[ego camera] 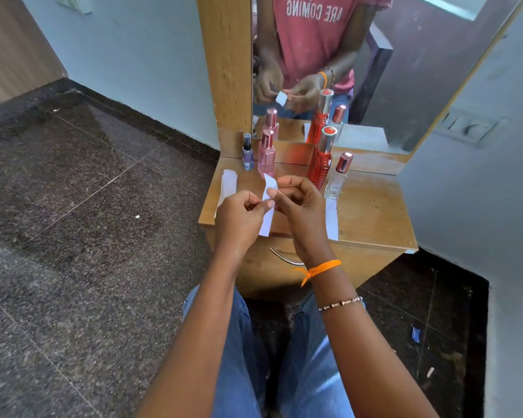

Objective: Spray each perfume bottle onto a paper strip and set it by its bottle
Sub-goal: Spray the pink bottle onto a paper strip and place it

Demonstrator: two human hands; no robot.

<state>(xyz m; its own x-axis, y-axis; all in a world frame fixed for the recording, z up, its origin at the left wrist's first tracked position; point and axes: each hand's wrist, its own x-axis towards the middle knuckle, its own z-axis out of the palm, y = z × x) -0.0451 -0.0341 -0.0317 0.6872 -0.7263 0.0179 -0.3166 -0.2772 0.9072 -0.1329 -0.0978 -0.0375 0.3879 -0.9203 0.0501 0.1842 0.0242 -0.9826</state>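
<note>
A small wooden dressing table (372,212) with a tall mirror (375,86) stands in a corner between pale blue-grey walls, on a dark speckled stone floor (73,206) crossed by thin pale joints. Along the back of the tabletop stand four perfume bottles: a small purple bottle with a black sprayer (248,152), a pink glass bottle with a rose-metal cap (266,153), a tall ribbed red bottle with a silver cap (322,159), and a small clear glass bottle with a rose-gold cap (338,176). One white paper strip (228,184) lies flat near the table's left edge, just in front of the purple bottle; another white strip (331,218) lies in front of the clear bottle, reaching to the front edge. Both hands are raised over the table's front and share a third white paper strip (268,206) — the left hand (239,215) pinches its left edge between thumb and fingertips, the right hand (299,203) pinches it near the middle, the other fingers curled in. The strip hangs roughly upright, its top bent, in front of the pink bottle's base. The right wrist wears an orange thread (319,269) and a beaded bracelet (340,304). A curved metal drawer handle (284,257) is partly hidden behind the right wrist — the mirror's top is cut off by the frame, and the bottle labels are too small to read.
</note>
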